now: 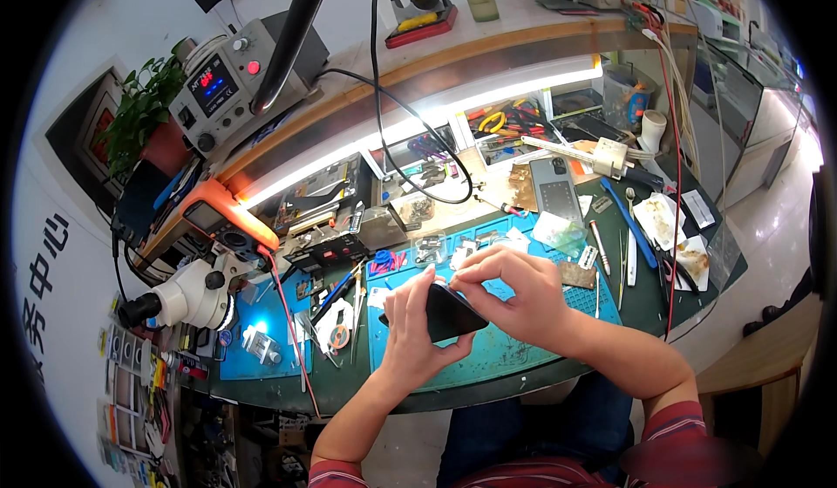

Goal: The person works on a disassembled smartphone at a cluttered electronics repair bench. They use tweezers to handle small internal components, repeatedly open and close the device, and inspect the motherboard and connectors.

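My left hand (407,329) is closed around a black smartphone (453,313), gripping it by its sides and tilting it above the blue work mat (523,348). At the phone's far edge, the thumb and forefinger of my right hand (516,289) are pinched together. Whatever lies between those fingertips is too small to make out. Beyond my hands, small metal parts (430,248) lie on the mat. A second phone (558,190), dark grey, lies past the mat's far edge.
On the left stand a white microscope (193,296) and an orange multimeter (228,218). Tweezers (621,261), a blue brush (629,222) and stained papers (660,220) lie on the right. A black cable (377,78) hangs from the shelf (514,47), and a red lead (677,139) drops at the right.
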Available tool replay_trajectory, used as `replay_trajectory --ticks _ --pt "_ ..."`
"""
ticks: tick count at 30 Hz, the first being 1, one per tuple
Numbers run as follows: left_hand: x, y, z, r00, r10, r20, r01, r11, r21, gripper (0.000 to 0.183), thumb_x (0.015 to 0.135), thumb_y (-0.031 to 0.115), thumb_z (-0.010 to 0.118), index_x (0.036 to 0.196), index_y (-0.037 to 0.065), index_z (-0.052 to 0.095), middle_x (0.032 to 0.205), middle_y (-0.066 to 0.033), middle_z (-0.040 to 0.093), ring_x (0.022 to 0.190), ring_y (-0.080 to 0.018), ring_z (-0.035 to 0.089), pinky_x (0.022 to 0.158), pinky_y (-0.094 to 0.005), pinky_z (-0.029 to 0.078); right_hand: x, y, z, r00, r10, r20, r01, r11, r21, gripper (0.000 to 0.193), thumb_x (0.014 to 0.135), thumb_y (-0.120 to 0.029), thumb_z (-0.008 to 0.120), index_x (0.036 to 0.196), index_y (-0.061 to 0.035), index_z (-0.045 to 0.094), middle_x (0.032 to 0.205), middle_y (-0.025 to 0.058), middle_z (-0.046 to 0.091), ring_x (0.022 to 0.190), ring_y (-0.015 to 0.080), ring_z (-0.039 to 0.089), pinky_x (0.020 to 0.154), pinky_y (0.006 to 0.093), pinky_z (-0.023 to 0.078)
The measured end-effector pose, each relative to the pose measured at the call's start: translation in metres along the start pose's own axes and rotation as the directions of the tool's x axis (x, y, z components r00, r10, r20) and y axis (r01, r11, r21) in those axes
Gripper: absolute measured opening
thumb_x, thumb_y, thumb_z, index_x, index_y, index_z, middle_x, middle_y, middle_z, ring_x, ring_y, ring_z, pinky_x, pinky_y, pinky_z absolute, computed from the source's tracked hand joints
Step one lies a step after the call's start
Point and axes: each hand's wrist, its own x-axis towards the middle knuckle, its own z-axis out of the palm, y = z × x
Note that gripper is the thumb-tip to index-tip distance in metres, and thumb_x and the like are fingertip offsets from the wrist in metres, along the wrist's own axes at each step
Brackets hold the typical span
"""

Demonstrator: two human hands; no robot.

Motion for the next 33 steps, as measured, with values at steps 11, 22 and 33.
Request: replay_trajectory --ticks 11,22,33 --pt "-0.001 0.001 0.001 1.000 0.018 0.014 -0.018 1.000 0.007 0.103 0.066 0.022 0.092 0.151 0.000 0.038 0.132 -0.0184 0.054 0.116 -0.0353 0.053 0.098 -0.0463 0.039 0.002 -0.004 -0.003 0.997 0.058 0.048 -0.057 0.998 -0.022 0.016 0.087 -0.004 0.080 0.093 -0.0018 0.066 0.091 0.0116 0.075 0.078 0.0254 0.076 0.066 0.0316 0.060" --pt "0.002 0.003 0.000 0.999 0.031 0.010 -0.031 1.000 0.000 0.101 0.067 0.019 0.091 0.151 -0.002 0.038 0.134 -0.0192 0.053 0.118 -0.0361 0.053 0.099 -0.0469 0.039 0.002 -0.005 -0.004 0.991 0.110 0.072 -0.108 0.994 -0.035 0.013 0.087 -0.006 0.080 0.092 -0.0016 0.068 0.091 0.0102 0.075 0.079 0.0244 0.076 0.068 0.0315 0.060" --pt "0.004 -0.003 -0.007 0.998 -0.069 0.005 0.068 0.994 0.082 0.101 0.069 0.018 0.088 0.153 -0.003 0.037 0.134 -0.0196 0.053 0.117 -0.0367 0.052 0.102 -0.0465 0.039 0.016 0.005 -0.029 0.877 0.443 -0.187 -0.407 0.891 0.201 0.014 0.092 -0.001 0.073 0.104 0.0005 0.066 0.088 0.0096 0.075 0.081 0.0141 0.075 0.074 0.0270 0.058"
